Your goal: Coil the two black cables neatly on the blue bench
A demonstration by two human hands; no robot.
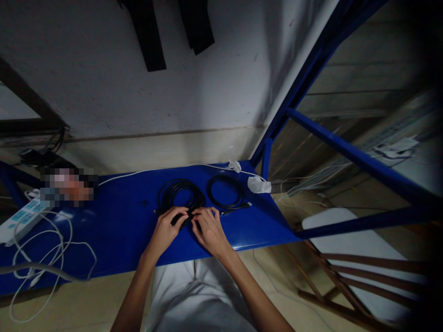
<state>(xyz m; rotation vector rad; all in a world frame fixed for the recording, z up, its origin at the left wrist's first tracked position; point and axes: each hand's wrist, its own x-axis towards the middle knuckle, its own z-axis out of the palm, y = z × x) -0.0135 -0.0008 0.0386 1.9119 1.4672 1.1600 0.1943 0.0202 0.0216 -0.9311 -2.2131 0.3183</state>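
Note:
Both hands work close together at the front of a blue table [114,221]. My left hand [169,226] pinches a dark piece at the near side of a coiled black cable [169,191]. Beside it, my right hand [207,227] has its fingers curled round the same small black part. My fingers partly hide that piece, so its exact shape is unclear. The coil lies flat on the table just beyond my hands. To its right rests a second, thinner black cable coil [224,206], its plug end pointing right.
At the left, a white power strip [20,219] lies beside tangled white cables [57,249]. Crumpled white paper [259,185] sits near the right end. A white cord runs along the back edge. Blue frame bars [346,143] and a wooden chair [346,258] stand at the right.

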